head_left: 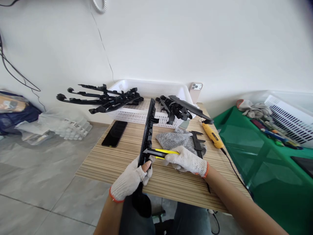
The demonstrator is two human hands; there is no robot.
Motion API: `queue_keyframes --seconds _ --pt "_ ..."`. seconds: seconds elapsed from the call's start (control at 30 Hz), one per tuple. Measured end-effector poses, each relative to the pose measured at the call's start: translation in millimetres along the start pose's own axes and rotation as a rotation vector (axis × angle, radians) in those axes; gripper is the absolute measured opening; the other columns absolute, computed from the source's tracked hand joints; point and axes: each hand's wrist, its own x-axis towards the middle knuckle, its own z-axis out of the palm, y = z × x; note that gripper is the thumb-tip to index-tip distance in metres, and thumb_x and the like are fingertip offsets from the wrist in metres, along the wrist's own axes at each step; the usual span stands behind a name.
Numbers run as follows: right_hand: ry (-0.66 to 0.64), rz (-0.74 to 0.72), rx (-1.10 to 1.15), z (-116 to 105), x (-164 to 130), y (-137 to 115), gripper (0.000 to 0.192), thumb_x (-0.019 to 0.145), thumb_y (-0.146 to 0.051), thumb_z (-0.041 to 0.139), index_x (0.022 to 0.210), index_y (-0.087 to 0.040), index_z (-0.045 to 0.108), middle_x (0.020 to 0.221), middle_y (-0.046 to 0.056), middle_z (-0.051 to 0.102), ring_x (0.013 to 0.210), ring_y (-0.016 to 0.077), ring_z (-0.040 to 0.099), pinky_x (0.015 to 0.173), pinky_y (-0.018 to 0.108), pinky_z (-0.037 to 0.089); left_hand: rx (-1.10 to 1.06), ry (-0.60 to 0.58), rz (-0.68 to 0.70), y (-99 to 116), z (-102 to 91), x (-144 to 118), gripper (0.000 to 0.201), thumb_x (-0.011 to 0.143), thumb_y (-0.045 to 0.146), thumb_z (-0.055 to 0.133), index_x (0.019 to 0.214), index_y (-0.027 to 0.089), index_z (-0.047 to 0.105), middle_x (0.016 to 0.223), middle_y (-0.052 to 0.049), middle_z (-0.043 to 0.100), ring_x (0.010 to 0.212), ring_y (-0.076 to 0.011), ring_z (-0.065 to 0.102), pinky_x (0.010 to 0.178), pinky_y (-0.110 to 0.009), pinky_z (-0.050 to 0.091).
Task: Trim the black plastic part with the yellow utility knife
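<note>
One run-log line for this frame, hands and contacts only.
left hand: grips long black plastic part | right hand: holds yellow utility knife against part | surface: striped wooden table

White wall [171,42], grey tiled floor [36,182]

Bare tabletop [102,163] lies open left of the long black part [148,130]; beyond, the phone [114,133] and white basket [146,94] block. Rightward, grey cloth [173,140], caliper [197,143] and yellow tool [212,135] crowd the way.
</note>
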Motion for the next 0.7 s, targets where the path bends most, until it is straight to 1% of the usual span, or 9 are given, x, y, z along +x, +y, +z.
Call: queue_keyframes --seconds 0.17,0.37,0.53,0.7 --pt "0.001 0.012 0.030 0.5 -1.5 -7.0 0.055 0.069 -0.066 0.067 0.081 -0.012 0.066 0.045 -0.008 0.039 0.037 0.0027 0.025 0.035 0.018 0.016 0.014 -0.015 0.015 1.2 -0.1 0.8 0.061 0.074 0.077 0.063 0.092 0.020 0.049 0.053 0.009 0.046 0.044 -0.0073 0.033 0.047 -0.024 0.029" --pt "-0.009 0.003 0.080 0.4 -2.7 -9.8 0.058 0.062 -0.069 0.069 0.078 -0.013 0.064 0.043 -0.009 0.038 0.036 0.0027 0.023 0.035 0.018 0.015 0.019 -0.034 0.041 -4.5 -2.4 2.4 0.063 0.074 0.077 0.062 0.095 0.020 0.049 0.056 0.009 0.046 0.044 -0.0068 0.034 0.046 -0.023 0.028" --pt "-0.009 -0.004 0.089 1.1 -1.6 -7.4 0.058 0.064 -0.069 0.069 0.079 -0.014 0.064 0.044 -0.009 0.038 0.036 0.0026 0.023 0.035 0.019 0.014 0.015 -0.030 0.039 -5.8 -3.5 3.3 0.063 0.074 0.076 0.063 0.097 0.019 0.049 0.057 0.009 0.046 0.044 -0.0068 0.034 0.045 -0.023 0.028" --pt "0.003 -0.002 0.068 2.3 -0.2 -4.2 0.053 0.070 -0.065 0.066 0.081 -0.014 0.065 0.045 -0.009 0.038 0.037 0.0029 0.024 0.036 0.018 0.015 0.049 -0.029 0.054 -3.7 -3.1 3.0 0.063 0.076 0.076 0.061 0.099 0.019 0.050 0.056 0.008 0.046 0.045 -0.0077 0.035 0.047 -0.024 0.032"
